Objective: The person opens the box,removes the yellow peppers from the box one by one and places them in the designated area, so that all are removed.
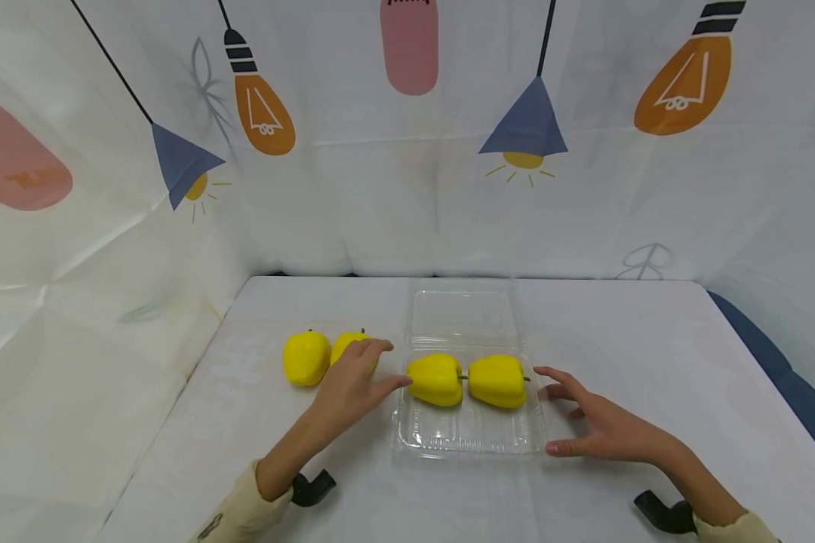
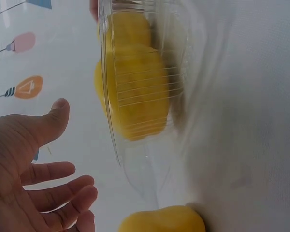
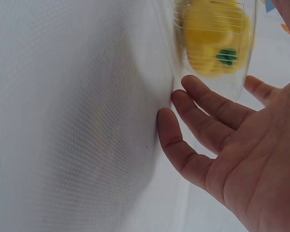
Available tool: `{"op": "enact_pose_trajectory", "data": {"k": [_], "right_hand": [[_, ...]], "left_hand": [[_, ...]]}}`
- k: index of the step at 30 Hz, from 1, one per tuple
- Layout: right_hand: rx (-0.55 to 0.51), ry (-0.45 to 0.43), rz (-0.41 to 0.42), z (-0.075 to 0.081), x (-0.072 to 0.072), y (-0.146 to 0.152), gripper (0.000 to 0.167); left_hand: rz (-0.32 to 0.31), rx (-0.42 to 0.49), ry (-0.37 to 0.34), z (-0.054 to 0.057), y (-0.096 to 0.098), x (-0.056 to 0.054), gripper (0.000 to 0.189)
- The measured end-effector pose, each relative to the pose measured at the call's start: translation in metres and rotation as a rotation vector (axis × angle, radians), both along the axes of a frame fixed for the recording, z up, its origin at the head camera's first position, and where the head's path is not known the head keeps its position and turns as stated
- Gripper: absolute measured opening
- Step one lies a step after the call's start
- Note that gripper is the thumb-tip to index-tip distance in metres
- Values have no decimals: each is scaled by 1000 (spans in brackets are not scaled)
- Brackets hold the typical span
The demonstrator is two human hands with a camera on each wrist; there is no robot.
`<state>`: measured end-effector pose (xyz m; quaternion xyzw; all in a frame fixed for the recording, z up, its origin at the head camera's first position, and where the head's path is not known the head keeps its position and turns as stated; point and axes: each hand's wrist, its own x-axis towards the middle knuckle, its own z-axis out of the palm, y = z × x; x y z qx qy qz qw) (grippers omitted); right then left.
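Two yellow bell peppers lie on their sides in a clear plastic clamshell box [image 1: 472, 437], the left pepper [image 1: 436, 381] beside the right pepper [image 1: 497, 382]. The box's lid [image 1: 463, 313] is folded back, away from me. My left hand [image 1: 355, 385] hovers left of the box with fingers apart, holding nothing; in the head view it partly hides one of two more yellow peppers [image 1: 306, 358] on the table. Just right of the box is my right hand [image 1: 601, 426], fingers spread and nothing held. In the right wrist view its fingertips [image 3: 169, 121] are close to the box wall.
The white-covered table [image 1: 618, 324] meets a printed fabric backdrop [image 1: 353, 204] at its far edge. Beyond the table's right edge shows a dark blue object [image 1: 767, 347]. Black camera mounts sit at both wrists.
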<state>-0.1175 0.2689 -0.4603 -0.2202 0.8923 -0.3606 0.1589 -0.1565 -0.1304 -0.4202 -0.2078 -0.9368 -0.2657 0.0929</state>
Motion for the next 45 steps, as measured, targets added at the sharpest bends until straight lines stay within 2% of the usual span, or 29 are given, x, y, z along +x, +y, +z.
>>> {"op": "enact_pose_trajectory", "data": {"k": [12, 24, 30, 45], "right_hand": [[1, -8, -2, 0, 0, 1, 102], [-1, 4, 3, 0, 2, 1, 102], [4, 8, 3, 0, 2, 1, 102], [9, 12, 7, -2, 1, 2, 102]], "left_hand": [[-65, -72, 32, -6, 16, -5, 58], [-190, -140, 49, -11, 29, -11, 60], [-198, -186, 53, -15, 34, -13, 61], [-233, -212, 69, -19, 43, -15, 63]]}}
